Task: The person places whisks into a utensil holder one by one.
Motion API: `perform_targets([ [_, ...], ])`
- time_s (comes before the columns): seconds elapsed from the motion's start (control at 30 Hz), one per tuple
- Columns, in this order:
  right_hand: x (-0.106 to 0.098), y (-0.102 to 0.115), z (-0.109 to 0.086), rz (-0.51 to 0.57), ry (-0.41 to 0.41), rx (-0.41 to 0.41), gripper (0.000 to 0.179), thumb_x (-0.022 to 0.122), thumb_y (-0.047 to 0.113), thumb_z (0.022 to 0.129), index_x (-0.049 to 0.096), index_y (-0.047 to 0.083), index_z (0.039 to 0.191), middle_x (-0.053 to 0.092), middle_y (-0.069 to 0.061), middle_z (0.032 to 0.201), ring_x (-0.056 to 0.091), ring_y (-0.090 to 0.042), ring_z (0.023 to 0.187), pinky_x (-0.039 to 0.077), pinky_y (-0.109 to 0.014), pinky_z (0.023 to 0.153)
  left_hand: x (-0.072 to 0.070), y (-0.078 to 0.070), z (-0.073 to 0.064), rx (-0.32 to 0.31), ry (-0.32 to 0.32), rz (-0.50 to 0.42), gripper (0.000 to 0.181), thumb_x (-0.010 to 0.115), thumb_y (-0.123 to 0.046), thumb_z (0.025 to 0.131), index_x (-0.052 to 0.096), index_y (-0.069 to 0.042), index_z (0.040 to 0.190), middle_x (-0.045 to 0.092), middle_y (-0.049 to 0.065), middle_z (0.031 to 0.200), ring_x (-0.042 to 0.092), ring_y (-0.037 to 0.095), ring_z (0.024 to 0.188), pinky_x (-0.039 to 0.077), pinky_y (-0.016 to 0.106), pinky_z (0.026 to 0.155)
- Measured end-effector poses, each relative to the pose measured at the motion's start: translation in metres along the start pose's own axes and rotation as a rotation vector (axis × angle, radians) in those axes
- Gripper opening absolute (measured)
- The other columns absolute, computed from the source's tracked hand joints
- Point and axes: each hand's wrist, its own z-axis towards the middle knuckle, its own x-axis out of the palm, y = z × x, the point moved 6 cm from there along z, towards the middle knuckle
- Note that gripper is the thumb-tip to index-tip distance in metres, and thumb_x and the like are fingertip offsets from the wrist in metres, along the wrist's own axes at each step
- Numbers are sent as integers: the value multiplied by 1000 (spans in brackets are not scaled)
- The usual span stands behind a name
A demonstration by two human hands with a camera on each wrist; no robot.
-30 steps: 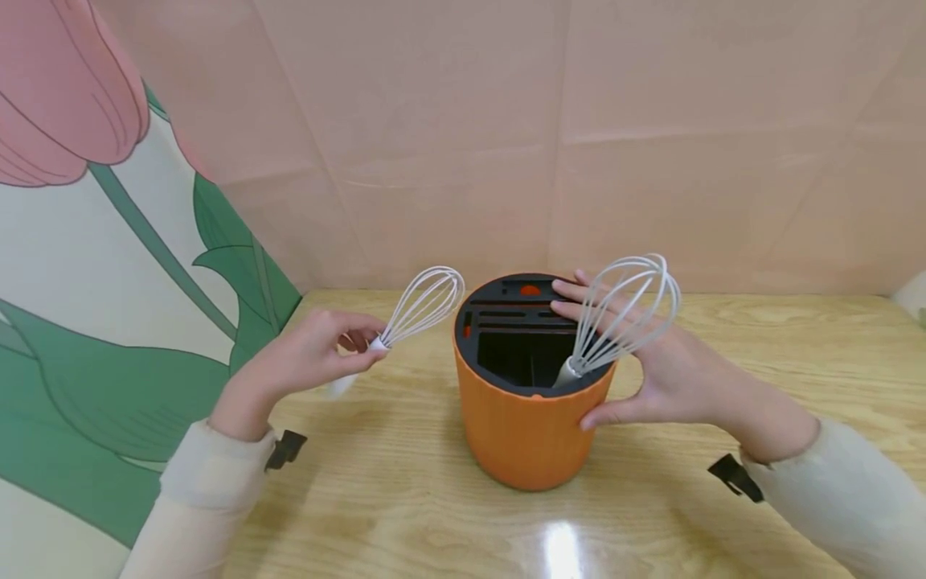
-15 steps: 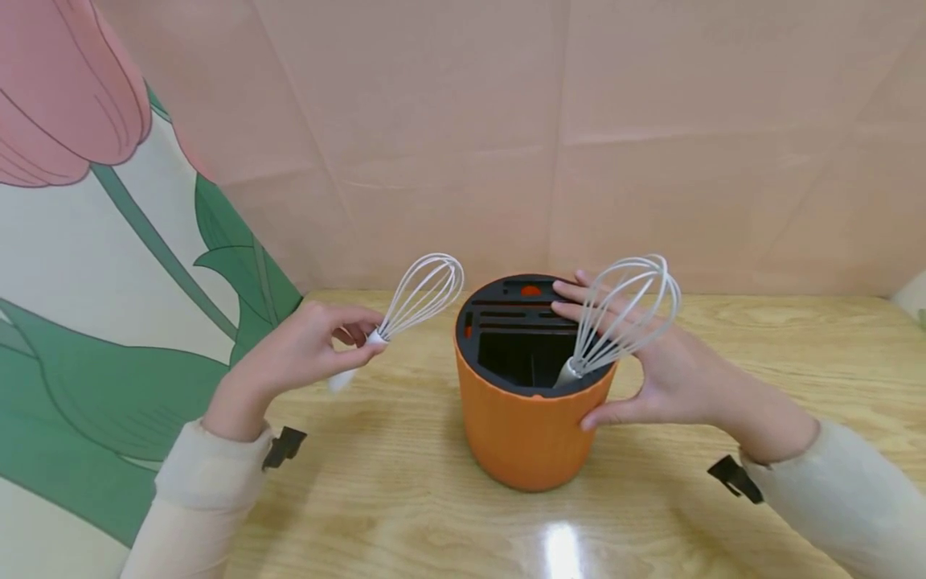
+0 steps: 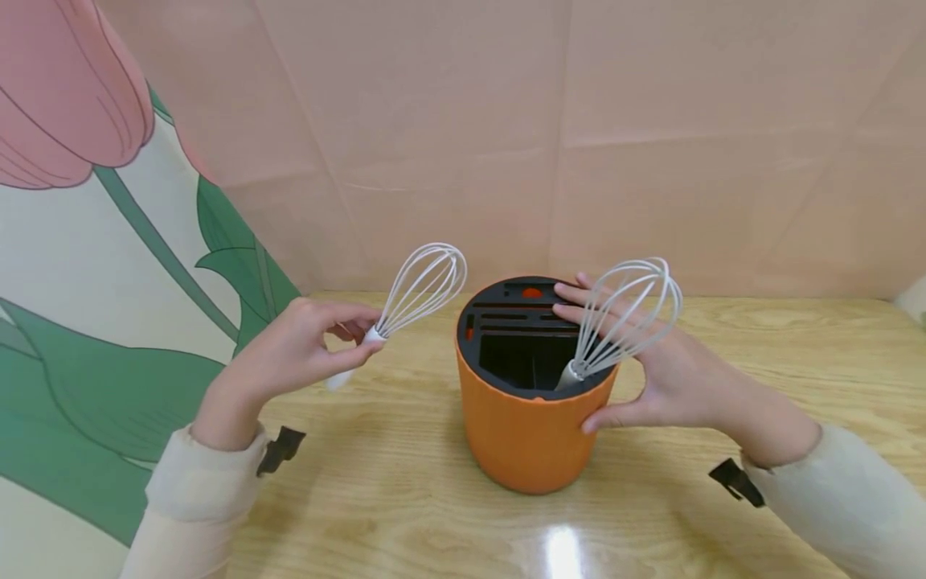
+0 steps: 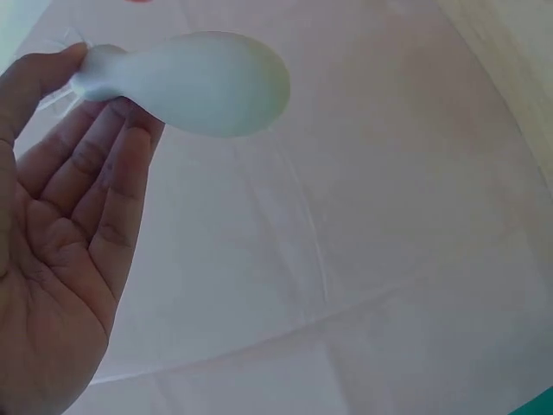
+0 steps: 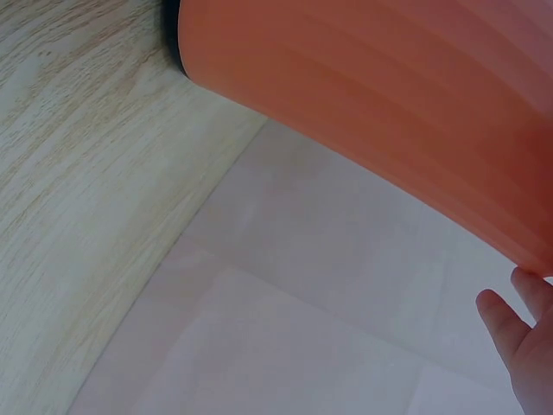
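Note:
In the head view my left hand (image 3: pixel 300 346) pinches a small white whisk (image 3: pixel 387 322) at its neck, between thumb and fingers. The wire loops tilt up and right, left of an orange utensil holder (image 3: pixel 535 442). Its pale rounded handle (image 4: pixel 207 85) sticks out free past the fingers in the left wrist view. A larger whisk (image 3: pixel 587 362) leans right in the holder, handle sunk into the front opening. My right hand (image 3: pixel 676 386) rests on the holder's right side, fingers straight over the black slotted insert (image 3: pixel 469 347), thumb against the orange front wall.
The holder stands upright on a wood-grain table (image 3: pixel 391 498). A creased pink backdrop (image 3: pixel 448 145) rises behind the table's back edge. At the left is a panel with a tulip print (image 3: pixel 145 386).
My left hand has lifted the small whisk slightly, and its wire loops now sit higher and more upright. The right hand, holder and larger whisk stay in place.

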Motion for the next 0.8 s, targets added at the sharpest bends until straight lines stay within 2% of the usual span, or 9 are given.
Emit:
perform_targets([
  [0.1,0,0,0,-6,-2,-3,114,92,55,56,45,11,149,38,-8,159,19,-27,154,11,-41,125,-2,-5,2,20,-19,-14,24,79,-13,85,75,-9,108,75,-6,90,68,0,76,59,26,71],
  [0.33,0,-1,-1,-8,-5,-4,114,93,55,56,45,10,149,39,-8,159,20,-27,154,10,-35,126,-2,-23,15,97,-15,-142,27,79,-9,84,74,-6,111,76,-3,94,69,2,79,61,29,74],
  [0.57,0,-2,-1,-2,-2,-7,114,93,54,56,45,9,149,38,-9,159,19,-26,154,11,-33,126,-2,-38,24,230,-91,-178,30,80,-1,78,75,-2,108,77,2,91,71,6,77,59,22,74],
  [0.8,0,0,-1,-6,-10,-18,115,93,54,55,45,9,149,39,-9,158,20,-26,154,10,-32,126,-3,-48,33,277,-128,-234,31,80,4,76,74,1,106,77,5,90,72,10,77,60,23,74],
])
